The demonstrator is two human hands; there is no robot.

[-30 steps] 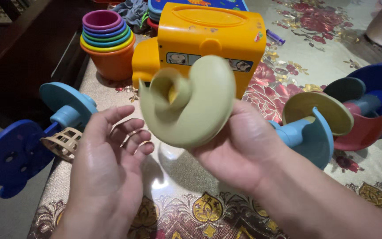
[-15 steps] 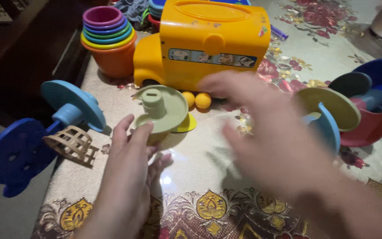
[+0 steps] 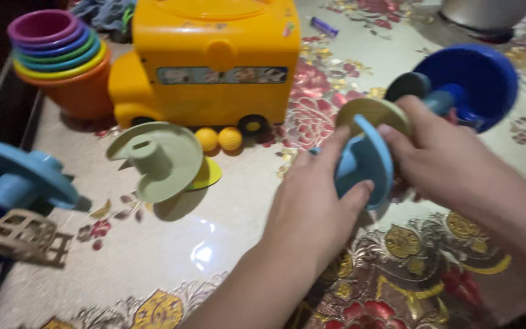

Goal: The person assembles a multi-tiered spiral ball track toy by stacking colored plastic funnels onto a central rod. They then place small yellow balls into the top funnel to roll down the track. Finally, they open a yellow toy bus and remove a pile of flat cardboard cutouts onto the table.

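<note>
My left hand grips the light blue spiral piece at the near end of a stacked spiral toy lying on the table. My right hand holds the same toy just behind it, fingers on the olive-yellow disc. Further along that toy are a dark green disc and a dark blue bowl piece. The green spiral piece lies loose on the table to the left, over a small yellow disc.
A yellow toy bus stands behind, two yellow balls at its wheels. Stacked coloured cups sit at the far left. A blue disc toy and tan basket lie at the left edge. The floral cloth covers the table.
The green spiral piece went from my right hand down onto the table. Both hands moved right and took hold of the blue spiral toy. The view shifted right.
</note>
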